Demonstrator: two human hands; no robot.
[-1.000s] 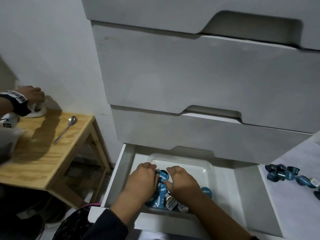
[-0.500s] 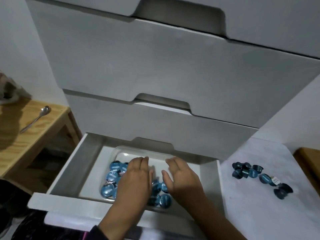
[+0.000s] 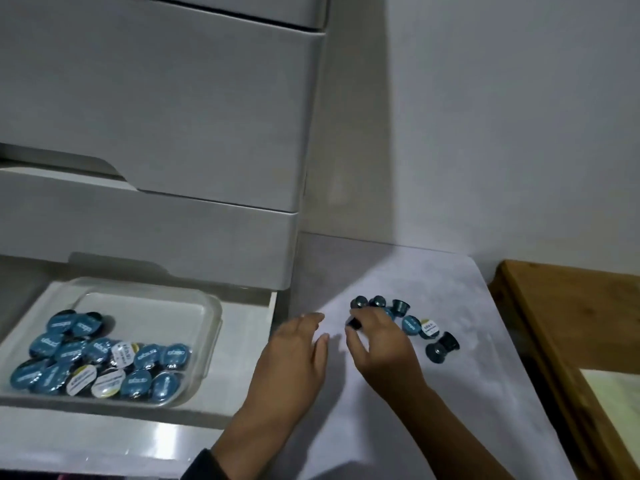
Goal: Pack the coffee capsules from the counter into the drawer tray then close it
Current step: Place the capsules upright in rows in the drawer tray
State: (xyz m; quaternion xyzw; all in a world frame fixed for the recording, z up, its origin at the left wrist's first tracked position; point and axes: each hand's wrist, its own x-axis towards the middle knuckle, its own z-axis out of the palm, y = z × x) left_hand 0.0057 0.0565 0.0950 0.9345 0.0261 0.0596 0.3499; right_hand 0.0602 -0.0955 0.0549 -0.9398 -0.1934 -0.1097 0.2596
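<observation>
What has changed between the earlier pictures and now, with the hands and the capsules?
Both hands left the tray and moved right to the counter. The right hand now pinches one dark capsule at the loose capsules; the left hand hovers open beside it. The packed capsules stay in the tray, and the drawer stays open.

Single head view, looking down, close over counter (image 3: 433, 393) beside drawer (image 3: 242, 341).

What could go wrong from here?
1. The right hand grips one capsule amid the loose cluster; a neighbour could get knocked and roll along the counter.
2. Capsules in the tray are piled unevenly; more may spill into the open drawer.
</observation>
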